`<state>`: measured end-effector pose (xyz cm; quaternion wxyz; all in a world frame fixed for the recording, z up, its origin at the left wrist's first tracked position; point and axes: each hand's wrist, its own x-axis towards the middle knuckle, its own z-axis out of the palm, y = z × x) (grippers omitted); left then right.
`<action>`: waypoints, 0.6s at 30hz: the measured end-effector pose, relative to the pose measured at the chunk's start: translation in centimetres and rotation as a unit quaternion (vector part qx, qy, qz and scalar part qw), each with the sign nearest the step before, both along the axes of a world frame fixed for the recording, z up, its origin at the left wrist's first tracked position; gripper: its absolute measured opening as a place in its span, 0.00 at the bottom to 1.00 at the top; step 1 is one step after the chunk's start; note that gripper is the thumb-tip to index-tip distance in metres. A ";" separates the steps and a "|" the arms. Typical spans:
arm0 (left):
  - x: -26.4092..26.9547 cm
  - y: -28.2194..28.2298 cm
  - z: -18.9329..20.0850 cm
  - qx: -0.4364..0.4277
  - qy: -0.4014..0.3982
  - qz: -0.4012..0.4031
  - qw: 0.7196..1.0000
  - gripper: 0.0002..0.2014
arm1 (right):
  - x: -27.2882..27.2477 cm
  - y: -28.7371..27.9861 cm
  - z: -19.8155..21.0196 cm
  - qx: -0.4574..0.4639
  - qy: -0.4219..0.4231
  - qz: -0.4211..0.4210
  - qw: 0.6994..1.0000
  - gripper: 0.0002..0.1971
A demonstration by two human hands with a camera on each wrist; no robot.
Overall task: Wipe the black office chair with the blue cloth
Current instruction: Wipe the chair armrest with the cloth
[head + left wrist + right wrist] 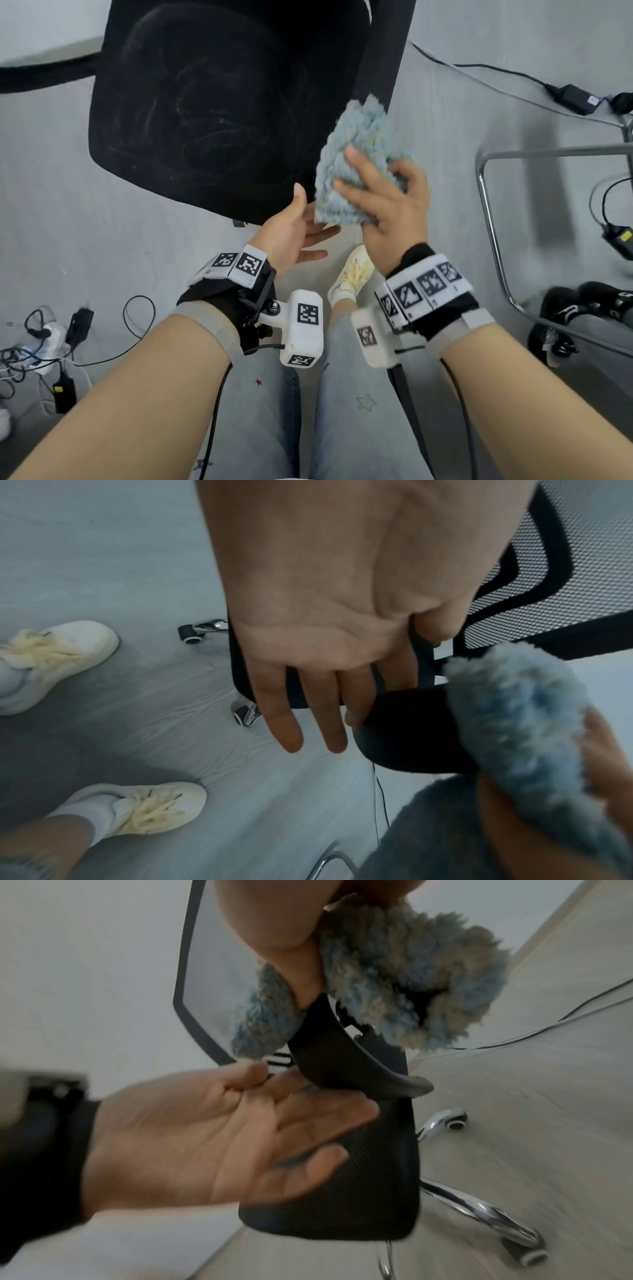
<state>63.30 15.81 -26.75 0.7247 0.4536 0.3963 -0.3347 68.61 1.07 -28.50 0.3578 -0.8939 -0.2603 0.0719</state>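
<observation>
No actual words, brand names or numbers readable anywhere here. The only sign-like things are the black-and-white square code markers on the white wrist bands and on the white camera blocks strapped just behind the hands, and those are patterns, not text. The yellow sticker on the black power brick, right of the metal frame, is too small to make out.

chair: black, pale scuff swirls on seat, mesh back | cloth: fluffy pale blue, cream flecks | floor: light grey | wrist bands: white, black square codes | jeans: faded blue, small stars | shoes: white, yellowed laces
</observation>
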 end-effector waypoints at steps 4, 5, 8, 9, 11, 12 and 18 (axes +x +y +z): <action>-0.4 -0.2 0.2 -0.026 0.007 0.044 0.999 0.30 | -2.1 -1.4 0.4 0.008 0.020 0.053 0.998 0.24; -0.3 -0.2 0.3 -0.022 0.011 0.051 0.998 0.30 | -2.2 -1.3 0.7 0.018 0.029 0.052 0.998 0.24; 0.0 0.2 0.8 0.030 0.019 0.028 0.999 0.31 | -1.4 -0.2 2.2 0.050 0.074 0.019 0.996 0.21; 0.2 0.5 1.0 0.049 0.021 0.023 0.998 0.31 | -1.1 0.4 2.9 0.055 0.081 0.005 0.995 0.21; 0.2 1.9 1.4 0.085 0.014 0.020 0.996 0.29 | -0.5 1.9 4.4 0.070 0.092 -0.022 0.993 0.21; 0.2 2.9 1.8 0.097 0.005 0.026 0.995 0.27 | -0.3 2.8 5.2 0.080 0.103 -0.036 0.991 0.22; -0.8 11.4 4.1 0.139 -0.040 0.109 0.983 0.20 | -0.4 11.0 8.0 0.084 0.223 -0.088 0.967 0.21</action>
